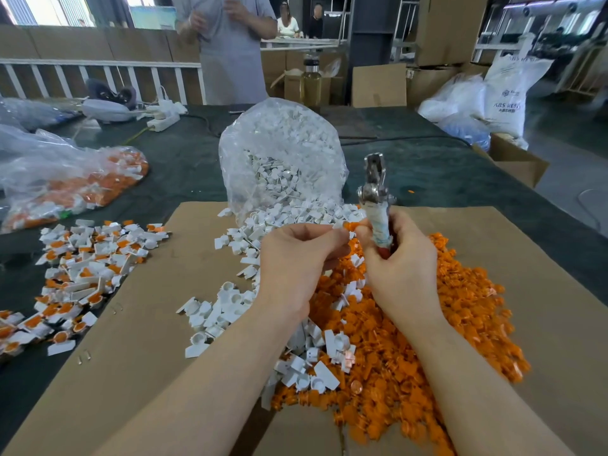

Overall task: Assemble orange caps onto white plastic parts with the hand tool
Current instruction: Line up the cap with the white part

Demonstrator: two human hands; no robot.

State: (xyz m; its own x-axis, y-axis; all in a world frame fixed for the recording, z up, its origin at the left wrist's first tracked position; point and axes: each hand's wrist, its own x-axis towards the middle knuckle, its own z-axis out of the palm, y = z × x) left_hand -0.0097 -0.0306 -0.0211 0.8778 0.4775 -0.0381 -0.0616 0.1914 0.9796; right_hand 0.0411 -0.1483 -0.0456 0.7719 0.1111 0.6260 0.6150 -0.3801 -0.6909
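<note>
My right hand (399, 268) grips the taped handle of a metal hand tool (375, 189) that stands upright, jaws up. My left hand (296, 261) pinches a small white plastic part with an orange cap (349, 226) right against my right fingertips. Both hands hover above a big heap of loose orange caps (427, 330) on a cardboard sheet (148, 340). Loose white parts (230, 307) lie to the left of that heap and spill out of a clear bag of white parts (279, 153) behind my hands.
A pile of assembled white-and-orange pieces (82, 271) lies at the left on the dark green table (184, 166). A clear bag of more such pieces (75, 185) sits behind it. A person in a grey apron (230, 54) stands across the table. Cardboard boxes and white sacks stand at right.
</note>
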